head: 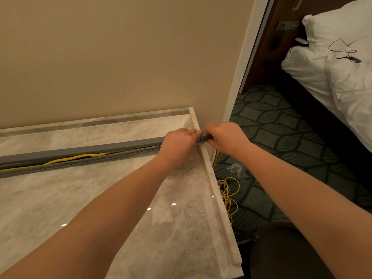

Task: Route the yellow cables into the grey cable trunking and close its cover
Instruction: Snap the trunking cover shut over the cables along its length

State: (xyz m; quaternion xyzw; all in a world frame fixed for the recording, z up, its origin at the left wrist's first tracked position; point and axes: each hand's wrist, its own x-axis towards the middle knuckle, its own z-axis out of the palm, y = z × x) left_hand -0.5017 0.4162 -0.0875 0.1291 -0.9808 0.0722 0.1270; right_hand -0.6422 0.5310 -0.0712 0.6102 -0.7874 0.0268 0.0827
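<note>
head view — two hands (203,137) pinch one grey trunking (80,153) end.

**Grey, yellow and marble**

The trunking (80,151) is plain mid-grey, its slotted wall dotted with dark holes. Bright yellow cables (66,159) show inside it and coil at four o'clock over a dark green carpet (267,125) patterned with pale leaf-like outlines. The countertop (60,198) is cream marble with grey veining. The wall (120,57) is flat beige. At two o'clock, white bedding (332,77).
</note>
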